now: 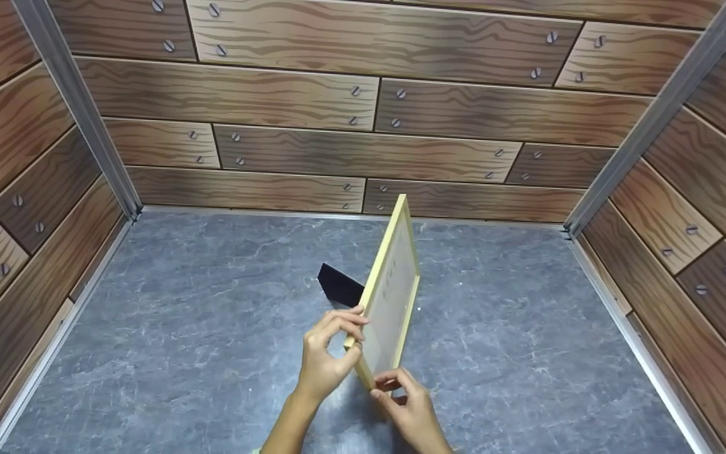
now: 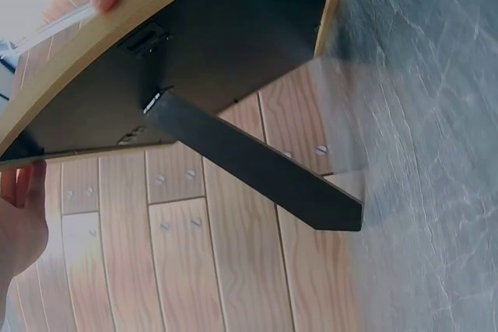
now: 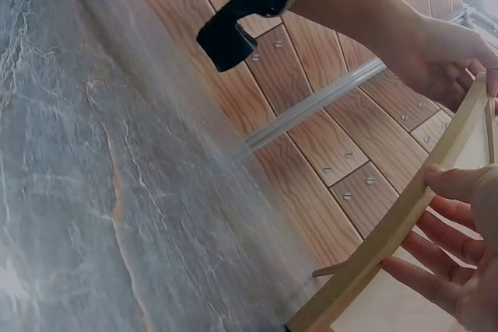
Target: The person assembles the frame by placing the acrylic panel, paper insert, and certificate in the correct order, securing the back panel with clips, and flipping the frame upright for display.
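A picture frame [image 1: 394, 302] with a pale yellow wooden border stands upright, nearly edge-on to me in the head view. My left hand [image 1: 328, 356] pinches its near upper corner between thumb and fingers. Lower down, my right hand [image 1: 410, 407] grips the near edge, with its thumb [image 3: 451, 183] on the outer side of the wood. The black back panel [image 2: 241, 29] faces left. From it a black easel leg [image 2: 257, 161] swings out at an angle, its tip pointing away from the panel. A whitish sheet fills the front, carrying faint marks too small to read.
Grey marbled tabletop [image 1: 199, 353] spreads out around the frame. Wood-patterned walls [image 1: 300, 94] enclose the back and both sides, with metal rails [image 1: 79, 107] at the corners. In the right wrist view a black wrist mount [image 3: 241, 17] sits on the left forearm.
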`<action>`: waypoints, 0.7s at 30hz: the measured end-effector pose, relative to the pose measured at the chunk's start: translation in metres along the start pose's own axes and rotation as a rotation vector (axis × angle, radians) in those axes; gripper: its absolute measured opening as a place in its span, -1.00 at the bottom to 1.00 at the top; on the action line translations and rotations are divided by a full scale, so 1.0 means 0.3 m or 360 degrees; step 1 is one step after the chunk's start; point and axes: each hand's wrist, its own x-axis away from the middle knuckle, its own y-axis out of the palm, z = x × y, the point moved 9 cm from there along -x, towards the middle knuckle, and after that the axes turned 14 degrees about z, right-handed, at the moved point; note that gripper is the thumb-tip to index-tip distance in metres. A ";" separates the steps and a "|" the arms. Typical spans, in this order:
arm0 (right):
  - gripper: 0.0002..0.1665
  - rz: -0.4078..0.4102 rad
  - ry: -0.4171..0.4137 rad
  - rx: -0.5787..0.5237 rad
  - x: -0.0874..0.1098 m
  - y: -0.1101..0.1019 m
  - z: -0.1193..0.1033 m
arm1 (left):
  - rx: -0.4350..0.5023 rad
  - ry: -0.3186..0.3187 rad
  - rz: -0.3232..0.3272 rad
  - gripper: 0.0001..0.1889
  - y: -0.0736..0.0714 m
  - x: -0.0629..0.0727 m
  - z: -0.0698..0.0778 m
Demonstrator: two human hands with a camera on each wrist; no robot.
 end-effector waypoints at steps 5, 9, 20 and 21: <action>-0.88 -0.0020 -0.0233 -0.0183 -0.045 -0.004 -0.027 | 0.0139 -0.0201 -0.0019 -0.74 -0.013 -0.009 -0.052; -0.76 0.0039 -0.0449 -0.0296 -0.151 -0.050 -0.061 | 0.0207 -0.0269 -0.0050 -0.74 -0.014 -0.011 -0.074; -0.56 -0.0173 -0.0986 0.0250 -0.508 -0.011 -0.093 | 0.0266 -0.0284 -0.0123 -0.74 -0.016 -0.020 -0.096; -0.57 -0.0209 -0.0997 0.0316 -0.525 0.001 -0.087 | 0.0266 -0.0289 -0.0140 -0.74 -0.016 -0.021 -0.098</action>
